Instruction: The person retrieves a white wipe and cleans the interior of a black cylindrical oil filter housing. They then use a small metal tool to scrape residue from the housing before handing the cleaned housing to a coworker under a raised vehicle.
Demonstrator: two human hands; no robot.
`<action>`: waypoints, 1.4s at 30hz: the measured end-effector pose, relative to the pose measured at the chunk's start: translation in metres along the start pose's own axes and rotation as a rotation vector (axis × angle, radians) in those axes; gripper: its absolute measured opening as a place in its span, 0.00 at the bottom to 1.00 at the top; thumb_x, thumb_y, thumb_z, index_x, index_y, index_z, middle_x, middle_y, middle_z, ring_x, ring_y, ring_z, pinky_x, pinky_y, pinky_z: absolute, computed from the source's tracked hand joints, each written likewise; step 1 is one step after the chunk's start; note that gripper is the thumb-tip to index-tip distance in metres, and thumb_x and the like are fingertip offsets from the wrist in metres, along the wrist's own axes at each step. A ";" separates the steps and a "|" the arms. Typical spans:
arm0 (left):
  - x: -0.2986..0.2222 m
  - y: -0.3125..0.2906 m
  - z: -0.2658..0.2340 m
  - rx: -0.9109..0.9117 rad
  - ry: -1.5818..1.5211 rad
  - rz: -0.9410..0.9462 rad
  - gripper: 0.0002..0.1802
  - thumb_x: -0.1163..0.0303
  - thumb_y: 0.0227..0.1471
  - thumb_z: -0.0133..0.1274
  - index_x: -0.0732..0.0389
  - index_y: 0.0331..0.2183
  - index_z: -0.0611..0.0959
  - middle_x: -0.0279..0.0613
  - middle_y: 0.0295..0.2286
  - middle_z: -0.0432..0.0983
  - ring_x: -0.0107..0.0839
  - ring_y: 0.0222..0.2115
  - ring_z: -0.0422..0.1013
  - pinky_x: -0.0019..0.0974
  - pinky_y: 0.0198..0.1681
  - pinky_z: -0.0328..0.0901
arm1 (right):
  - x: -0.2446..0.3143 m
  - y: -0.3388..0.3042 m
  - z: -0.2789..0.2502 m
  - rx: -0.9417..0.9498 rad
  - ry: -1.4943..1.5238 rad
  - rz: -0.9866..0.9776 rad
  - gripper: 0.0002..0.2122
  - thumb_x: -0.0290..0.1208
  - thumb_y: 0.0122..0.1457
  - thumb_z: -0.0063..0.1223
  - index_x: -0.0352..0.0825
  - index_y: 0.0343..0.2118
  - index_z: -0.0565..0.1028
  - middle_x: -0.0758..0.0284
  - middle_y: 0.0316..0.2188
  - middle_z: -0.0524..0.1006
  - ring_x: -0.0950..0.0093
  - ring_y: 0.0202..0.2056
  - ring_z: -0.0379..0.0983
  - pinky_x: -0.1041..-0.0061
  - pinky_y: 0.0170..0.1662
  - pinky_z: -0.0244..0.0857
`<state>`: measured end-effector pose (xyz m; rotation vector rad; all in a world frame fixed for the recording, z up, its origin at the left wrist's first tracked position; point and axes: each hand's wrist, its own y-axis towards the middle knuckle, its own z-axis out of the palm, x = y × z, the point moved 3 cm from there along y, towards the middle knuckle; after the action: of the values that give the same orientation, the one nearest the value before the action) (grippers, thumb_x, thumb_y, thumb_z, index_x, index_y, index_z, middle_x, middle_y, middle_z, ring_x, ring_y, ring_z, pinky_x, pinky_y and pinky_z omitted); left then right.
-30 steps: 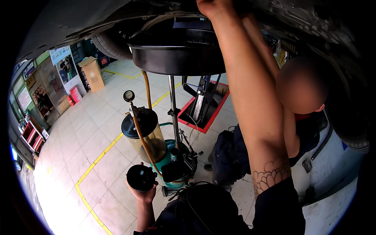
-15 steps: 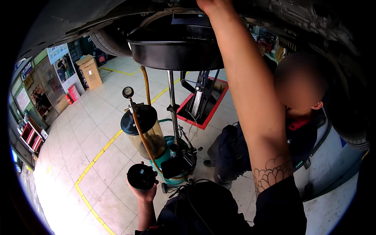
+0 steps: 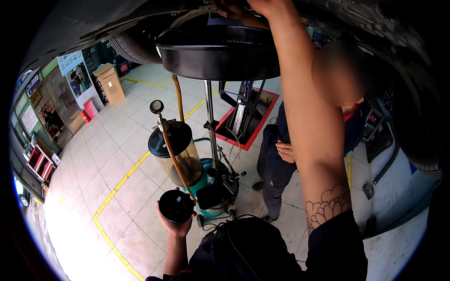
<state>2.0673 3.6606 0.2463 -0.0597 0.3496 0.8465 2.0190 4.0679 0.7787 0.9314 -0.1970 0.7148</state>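
My left hand (image 3: 180, 228) is closed round a black, round, cup-shaped part (image 3: 176, 206) in front of the waste-oil drainer. Its fingers wrap the sides, with the round face turned up. My right arm reaches high past the black oil drain pan (image 3: 215, 63). At the upper edge my right hand (image 3: 268, 6) is cut off, so its fingers and anything they hold are hidden. Just left of it, over the pan, is a co-worker's hand (image 3: 228, 9), close under the car's dark underside (image 3: 112, 23).
The drainer has a clear tank (image 3: 180, 164), a gauge (image 3: 156, 107), hoses and a teal base (image 3: 211, 213). Behind it a lift stands in a red-framed floor pit (image 3: 253, 136). A co-worker (image 3: 276, 164) stands at right, beside my raised arm. A cardboard box (image 3: 110, 84) is farther back.
The co-worker has moved left and straightened up, with one hand now over the pan. My right hand appears slightly farther right and the view has shifted a little. The cup-shaped part stays in my left hand.
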 end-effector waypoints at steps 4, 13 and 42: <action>0.002 0.012 0.032 -0.017 0.032 -0.072 0.46 0.28 0.64 0.40 0.55 0.66 0.72 0.53 0.56 0.77 0.56 0.53 0.77 0.61 0.44 0.79 | 0.027 -0.081 -0.014 -0.099 -0.640 -0.269 0.31 0.48 0.73 0.52 0.36 0.70 0.58 0.52 0.50 0.76 0.61 0.45 0.80 0.62 0.48 0.81; 0.001 0.045 0.124 0.129 0.111 -0.174 0.49 0.24 0.65 0.33 0.49 0.71 0.64 0.47 0.67 0.66 0.51 0.65 0.66 0.68 0.66 0.61 | -0.128 -0.406 -0.040 0.184 -1.170 -0.297 0.34 0.41 0.66 0.64 0.25 0.68 0.65 0.50 0.64 0.71 0.58 0.65 0.70 0.60 0.64 0.67; 0.030 0.112 0.355 0.632 0.742 0.655 0.47 0.65 0.62 0.67 0.60 0.67 0.52 0.44 0.53 0.72 0.29 0.54 0.70 0.37 0.60 0.65 | -0.045 -0.297 0.006 0.156 -0.409 -0.501 0.39 0.28 0.68 0.60 0.29 0.75 0.48 0.56 0.66 0.68 0.66 0.66 0.66 0.63 0.69 0.59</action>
<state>2.1016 3.8240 0.5802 0.3575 1.3732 1.3076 2.1757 3.9261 0.5649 1.2135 -0.2564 0.0718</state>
